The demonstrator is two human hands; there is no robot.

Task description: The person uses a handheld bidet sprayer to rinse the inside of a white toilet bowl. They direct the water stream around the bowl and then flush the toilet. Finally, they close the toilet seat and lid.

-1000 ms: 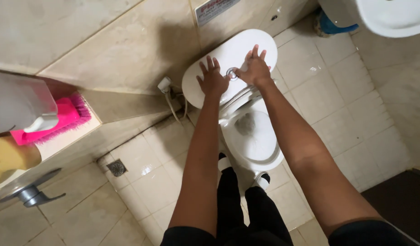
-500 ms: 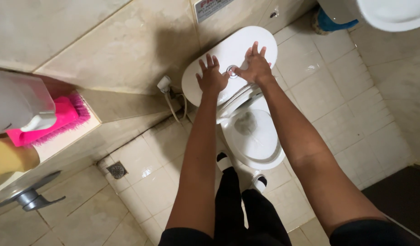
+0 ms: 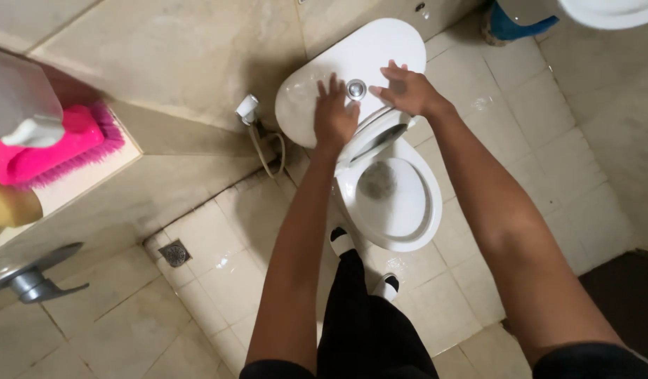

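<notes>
White cistern lid (image 3: 352, 70) under both flat hands

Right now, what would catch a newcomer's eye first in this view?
Both hands flat on the white cistern lid, left hand and right hand either side of the round flush button. Just below sits the open toilet bowl, seat raised. At far left, a bright pink brush lies on a ledge.

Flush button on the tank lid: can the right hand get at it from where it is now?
Probably yes. The right hand lies flat on the tank lid just beside the flush button, with nothing between them; the left hand rests on the button's other side.
</notes>
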